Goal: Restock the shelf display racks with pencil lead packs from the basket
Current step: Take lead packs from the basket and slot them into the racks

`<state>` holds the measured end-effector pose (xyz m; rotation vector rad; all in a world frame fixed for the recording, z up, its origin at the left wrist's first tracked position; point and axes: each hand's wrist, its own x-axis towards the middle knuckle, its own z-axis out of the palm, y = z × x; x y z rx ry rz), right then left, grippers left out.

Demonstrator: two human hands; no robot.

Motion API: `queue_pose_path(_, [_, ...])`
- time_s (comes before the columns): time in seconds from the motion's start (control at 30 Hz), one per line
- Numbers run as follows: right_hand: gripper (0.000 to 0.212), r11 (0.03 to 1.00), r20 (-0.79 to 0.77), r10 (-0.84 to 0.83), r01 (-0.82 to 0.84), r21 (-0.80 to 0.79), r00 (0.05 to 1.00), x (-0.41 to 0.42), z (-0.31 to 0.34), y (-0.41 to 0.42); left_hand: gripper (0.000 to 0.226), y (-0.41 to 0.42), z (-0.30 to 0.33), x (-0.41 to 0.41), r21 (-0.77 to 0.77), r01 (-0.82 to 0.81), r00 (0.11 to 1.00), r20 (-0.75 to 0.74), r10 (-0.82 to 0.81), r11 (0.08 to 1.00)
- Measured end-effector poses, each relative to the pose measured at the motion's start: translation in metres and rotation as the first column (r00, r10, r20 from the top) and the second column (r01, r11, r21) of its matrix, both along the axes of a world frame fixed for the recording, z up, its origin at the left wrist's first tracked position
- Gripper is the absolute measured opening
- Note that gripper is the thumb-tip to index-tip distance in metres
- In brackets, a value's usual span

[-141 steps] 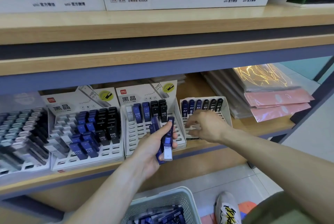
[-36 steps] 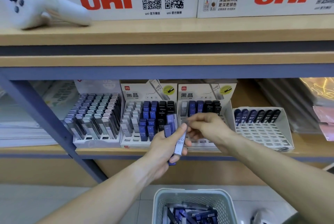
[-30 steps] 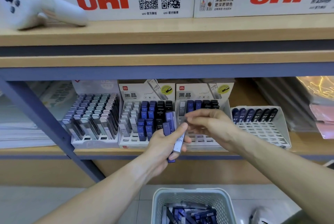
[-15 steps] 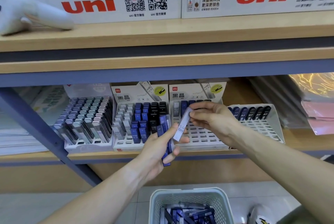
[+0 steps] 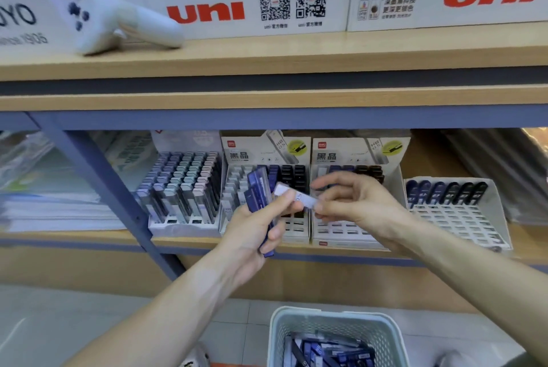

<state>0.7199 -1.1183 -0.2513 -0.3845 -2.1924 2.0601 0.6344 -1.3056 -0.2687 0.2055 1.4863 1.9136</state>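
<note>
My left hand (image 5: 252,227) grips a bundle of blue pencil lead packs (image 5: 258,192), held upright in front of the shelf. My right hand (image 5: 353,203) pinches one pale lead pack (image 5: 296,195) by its right end; the pack lies almost level between both hands, its left end over my left thumb. Behind the hands stand two white racks (image 5: 296,233) (image 5: 341,236) with blue and black packs in their back rows. A third white rack (image 5: 462,218) on the right holds one back row of dark packs. The basket (image 5: 335,322) with more packs sits on the floor below.
A full rack of grey packs (image 5: 184,194) stands left of the white racks. A slanted blue shelf post (image 5: 106,186) crosses the left side. Stacked paper goods (image 5: 50,206) lie at far left. On the upper shelf rest a white handheld device (image 5: 118,23) and uni boxes (image 5: 252,2).
My right hand pulled the pale pack out of the left-hand bundle and turned it from upright to nearly level. The view shifted slightly; the left hand rose a little.
</note>
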Motion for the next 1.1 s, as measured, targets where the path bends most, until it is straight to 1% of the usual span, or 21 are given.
queue_pose_path(0.1, [0.034,0.989,-0.015,0.114,-0.112,0.091,0.993,-0.005,0.002,-0.025,0.026,-0.021,0.005,-0.006,-0.023,-0.008,0.999,-0.037,0.007,1.000])
queue_pose_path(0.2, [0.030,0.977,-0.057,0.145,-0.134,0.164,0.988,-0.013,0.008,-0.043,0.025,-0.040,0.007,-0.012,-0.069,-0.011,0.999,-0.047,0.008,0.998])
queue_pose_path(0.3, [0.040,0.973,-0.091,0.190,-0.175,0.150,0.978,-0.025,0.015,-0.056,0.024,-0.056,0.011,-0.018,-0.067,-0.005,0.999,-0.046,0.002,0.998])
queue_pose_path(0.37, [0.048,0.952,-0.077,0.270,-0.254,0.170,0.960,-0.035,0.018,-0.063,0.023,-0.065,0.013,-0.021,-0.091,-0.013,0.998,-0.060,0.007,0.996])
queue_pose_path(0.43, [0.050,0.933,-0.063,0.310,-0.291,0.214,0.949,-0.046,0.021,-0.067,0.026,-0.074,0.012,-0.027,-0.122,-0.038,0.998,-0.050,0.032,0.992])
queue_pose_path(0.5, [0.047,0.938,-0.088,0.250,-0.219,0.269,0.964,-0.058,0.023,-0.067,0.035,-0.082,0.010,-0.037,-0.150,-0.066,0.998,0.003,0.067,0.987])
queue_pose_path(0.57, [0.042,0.949,-0.149,0.128,-0.077,0.305,0.981,-0.069,0.021,-0.065,0.039,-0.089,0.007,-0.048,-0.147,-0.088,0.991,0.089,0.102,0.985])
queue_pose_path(0.63, [0.035,0.944,-0.220,0.026,0.049,0.327,0.975,-0.078,0.014,-0.066,0.037,-0.095,0.006,-0.057,-0.088,-0.104,0.980,0.163,0.117,0.991])
queue_pose_path(0.7, [0.030,0.921,-0.287,-0.040,0.146,0.361,0.957,-0.084,0.004,-0.069,0.042,-0.099,0.004,-0.061,-0.040,-0.122,0.968,0.216,0.128,0.992])
queue_pose_path(0.77, [0.025,0.874,-0.349,-0.064,0.222,0.433,0.935,-0.088,-0.004,-0.074,0.045,-0.100,0.001,-0.062,-0.031,-0.140,0.961,0.238,0.143,0.990])
queue_pose_path(0.8, [0.024,0.836,-0.380,-0.049,0.246,0.490,0.924,-0.089,-0.006,-0.078,0.045,-0.100,-0.001,-0.062,-0.032,-0.146,0.959,0.241,0.150,0.989])
queue_pose_path(0.9, [0.022,0.671,-0.448,0.090,0.278,0.687,0.889,-0.093,-0.015,-0.088,0.039,-0.097,-0.003,-0.058,-0.014,-0.145,0.957,0.251,0.144,0.989])
queue_pose_path(1.0, [0.021,0.520,-0.426,0.189,0.278,0.808,0.885,-0.096,-0.031,-0.092,0.033,-0.095,-0.004,-0.053,0.003,-0.128,0.963,0.240,0.123,0.992])
queue_pose_path(1.1, [0.022,0.450,-0.386,0.228,0.255,0.856,0.894,-0.099,-0.042,-0.092,0.027,-0.096,-0.005,-0.050,0.023,-0.106,0.973,0.207,0.099,0.994])
